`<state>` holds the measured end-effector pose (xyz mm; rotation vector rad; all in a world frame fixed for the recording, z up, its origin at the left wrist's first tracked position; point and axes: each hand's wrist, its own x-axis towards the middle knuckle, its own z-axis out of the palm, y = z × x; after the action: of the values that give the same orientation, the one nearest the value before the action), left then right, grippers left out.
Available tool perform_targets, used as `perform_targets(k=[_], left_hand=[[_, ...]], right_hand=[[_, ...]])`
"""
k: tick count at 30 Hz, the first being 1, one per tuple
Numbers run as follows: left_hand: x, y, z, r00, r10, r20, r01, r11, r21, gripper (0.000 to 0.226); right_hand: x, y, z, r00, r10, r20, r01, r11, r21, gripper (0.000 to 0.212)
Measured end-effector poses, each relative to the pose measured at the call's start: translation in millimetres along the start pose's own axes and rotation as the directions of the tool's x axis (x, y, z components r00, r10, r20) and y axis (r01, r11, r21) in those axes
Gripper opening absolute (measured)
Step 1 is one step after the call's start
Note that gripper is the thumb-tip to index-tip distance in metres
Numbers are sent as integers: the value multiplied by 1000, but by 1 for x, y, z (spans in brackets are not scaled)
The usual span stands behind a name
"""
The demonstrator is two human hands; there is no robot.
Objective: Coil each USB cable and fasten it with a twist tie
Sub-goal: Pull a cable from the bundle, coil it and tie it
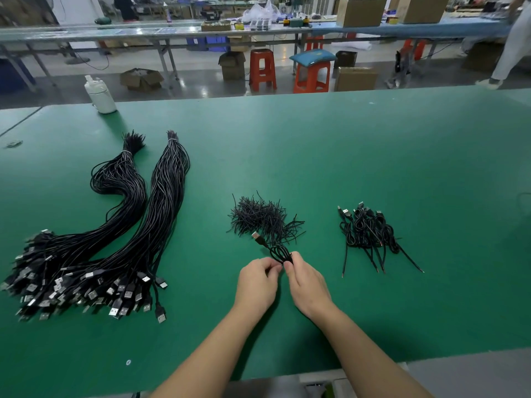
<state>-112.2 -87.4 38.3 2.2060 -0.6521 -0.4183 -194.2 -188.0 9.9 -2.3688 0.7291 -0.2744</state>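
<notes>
A small coiled black USB cable sits between my hands, its metal plug pointing up and left. My left hand pinches the coil's near end from the left. My right hand pinches the same spot from the right; whether a twist tie is between the fingers is hidden. Just beyond lies a loose heap of black twist ties. Several coiled, tied cables lie in a pile to the right. Two long bundles of uncoiled USB cables stretch across the left of the green table.
A white bottle stands at the table's far left edge. Beyond the table are orange stools, cardboard boxes and other workbenches. A person in white stands at the far right.
</notes>
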Motion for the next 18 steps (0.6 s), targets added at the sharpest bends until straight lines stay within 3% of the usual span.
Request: perform_targets(k=[5, 7, 8, 10, 12, 14, 18], left_hand=[[-3, -4, -2, 985, 171, 6, -171, 979, 115, 11], [-7, -6, -7, 952, 301, -57, -271, 913, 307, 8], [-8, -7, -9, 898, 433, -84, -360, 830, 426, 8], [-5, -11, -12, 679, 731, -66, -563, 577, 592, 12], [1, -12, -18, 508, 862, -4, -664, 395, 635, 11], [7, -11, -26, 467, 883, 54, -693, 328, 642, 18], [11, -5, -32, 465, 871, 160, -739, 282, 612, 28]], right_hand=[[0, 0, -1, 1000, 12, -10, -12, 1000, 25, 26], [0, -1, -1, 1000, 24, -6, -23, 999, 31, 27], [0, -1, -1, 1000, 26, -3, -26, 999, 33, 28], [0, -1, 0, 1000, 26, 4, -26, 999, 35, 29], [0, 0, 0, 1000, 27, 11, -27, 999, 41, 29], [2, 2, 0, 999, 31, 22, -32, 998, 53, 30], [3, 1, -1, 997, 46, 57, -51, 995, 82, 35]])
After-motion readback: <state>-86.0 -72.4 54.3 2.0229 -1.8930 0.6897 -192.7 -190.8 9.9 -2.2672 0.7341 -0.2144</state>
